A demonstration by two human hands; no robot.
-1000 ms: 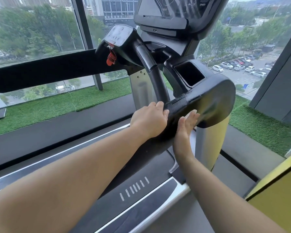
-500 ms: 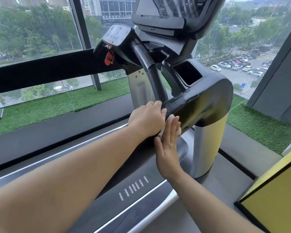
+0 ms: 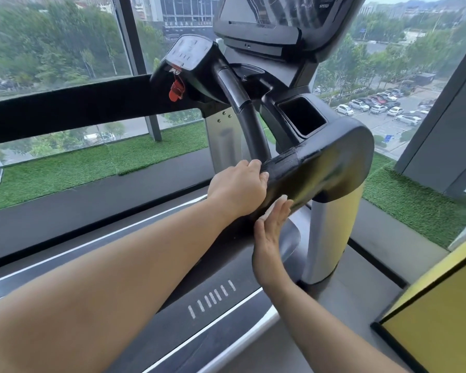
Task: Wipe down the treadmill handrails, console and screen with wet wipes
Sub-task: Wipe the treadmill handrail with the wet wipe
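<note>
The treadmill's right handrail (image 3: 323, 168) is thick, black and glossy, curving down onto a silver post. My left hand (image 3: 237, 188) grips the top of this rail, fingers curled over it. My right hand (image 3: 271, 232) presses flat against the rail's underside with a white wet wipe (image 3: 273, 208) between palm and rail; only a sliver of the wipe shows. Further up are the control console (image 3: 191, 53) with a red safety clip (image 3: 176, 90) and the dark screen (image 3: 275, 14) at the top.
The left handrail (image 3: 65, 111) runs across at mid-height. A curved black grip bar (image 3: 240, 103) and a cup holder (image 3: 301, 117) sit by the console. The belt deck (image 3: 199, 305) lies below. A yellow panel (image 3: 441, 319) stands at the right; large windows are ahead.
My right hand slid back along the rail's underside toward my left hand, then slightly lower, keeping the wipe pressed on. My left hand has kept its grip on top.
</note>
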